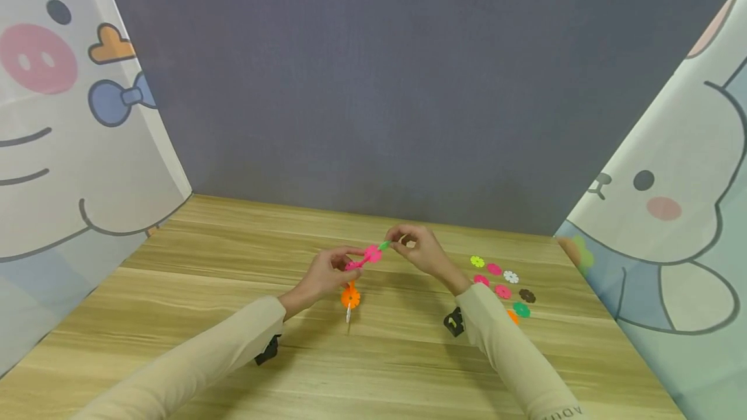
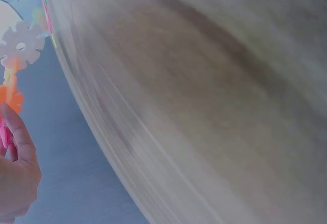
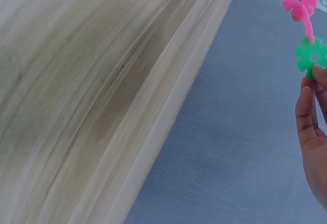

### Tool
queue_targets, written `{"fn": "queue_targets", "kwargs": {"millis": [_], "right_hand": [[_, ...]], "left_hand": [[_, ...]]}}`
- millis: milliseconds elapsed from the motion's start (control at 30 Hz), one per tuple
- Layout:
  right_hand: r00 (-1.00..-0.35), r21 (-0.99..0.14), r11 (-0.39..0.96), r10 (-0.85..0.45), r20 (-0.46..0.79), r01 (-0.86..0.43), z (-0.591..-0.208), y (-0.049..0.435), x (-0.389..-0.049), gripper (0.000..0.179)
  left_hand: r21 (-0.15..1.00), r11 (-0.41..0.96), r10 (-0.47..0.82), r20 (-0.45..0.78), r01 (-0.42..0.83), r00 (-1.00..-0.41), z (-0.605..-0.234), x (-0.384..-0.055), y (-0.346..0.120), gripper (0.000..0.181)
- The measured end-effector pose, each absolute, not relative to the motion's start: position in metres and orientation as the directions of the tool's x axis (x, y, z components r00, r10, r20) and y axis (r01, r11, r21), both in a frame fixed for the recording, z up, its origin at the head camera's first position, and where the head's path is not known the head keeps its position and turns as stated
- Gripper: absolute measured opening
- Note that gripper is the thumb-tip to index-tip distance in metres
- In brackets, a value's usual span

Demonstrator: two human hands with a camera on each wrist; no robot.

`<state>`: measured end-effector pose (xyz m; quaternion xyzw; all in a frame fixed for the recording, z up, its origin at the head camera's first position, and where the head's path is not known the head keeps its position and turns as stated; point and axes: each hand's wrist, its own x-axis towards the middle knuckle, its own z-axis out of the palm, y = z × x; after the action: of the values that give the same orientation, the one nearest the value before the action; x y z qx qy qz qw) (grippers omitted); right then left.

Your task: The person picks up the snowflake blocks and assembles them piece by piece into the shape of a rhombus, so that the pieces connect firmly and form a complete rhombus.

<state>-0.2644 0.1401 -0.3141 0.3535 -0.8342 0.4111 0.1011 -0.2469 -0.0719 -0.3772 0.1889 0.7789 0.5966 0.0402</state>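
Observation:
A chain of notched plastic flower discs hangs in the air between both hands. My left hand (image 1: pixel 323 275) pinches a pink disc (image 1: pixel 352 267) in the middle of it. Below that hand dangle an orange disc (image 1: pixel 351 298) and, at the lower end, a white disc (image 2: pixel 23 44). Toward the right, another pink disc (image 1: pixel 373 253) joins a green disc (image 3: pixel 311 55) at the chain's upper end. My right hand (image 1: pixel 426 253) pinches that green disc by its edge between thumb and fingertips. The left fingers partly cover the middle links.
Several loose discs lie flat on the wooden table (image 1: pixel 233 245) to the right, among them a yellow disc (image 1: pixel 477 261), a white one (image 1: pixel 511 277), a brown one (image 1: pixel 527 295) and a green one (image 1: pixel 522 310). A grey panel (image 1: pixel 373 83) stands behind, with cartoon-printed walls at both sides.

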Motion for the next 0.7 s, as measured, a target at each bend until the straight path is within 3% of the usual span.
{"fn": "queue_targets", "kwargs": {"millis": [200, 467, 700], "right_hand": [[-0.680, -0.585, 0.366, -0.522, 0.515, -0.723, -0.325, 0.142, -0.273, 0.009], [-0.696, -0.615, 0.348, -0.494, 0.520, -0.707, -0.351, 0.150, -0.296, 0.009], [-0.706, -0.651, 0.312, -0.482, 0.519, -0.692, -0.347, 0.147, -0.286, 0.008]], "left_hand": [[0.939, 0.225, 0.359, 0.170, 0.261, -0.918, -0.358, -0.233, -0.072, 0.036], [0.948, 0.200, 0.353, 0.167, 0.249, -0.921, -0.354, -0.229, -0.071, 0.036], [0.952, 0.182, 0.359, 0.168, 0.245, -0.918, -0.357, -0.231, -0.071, 0.035]]}}
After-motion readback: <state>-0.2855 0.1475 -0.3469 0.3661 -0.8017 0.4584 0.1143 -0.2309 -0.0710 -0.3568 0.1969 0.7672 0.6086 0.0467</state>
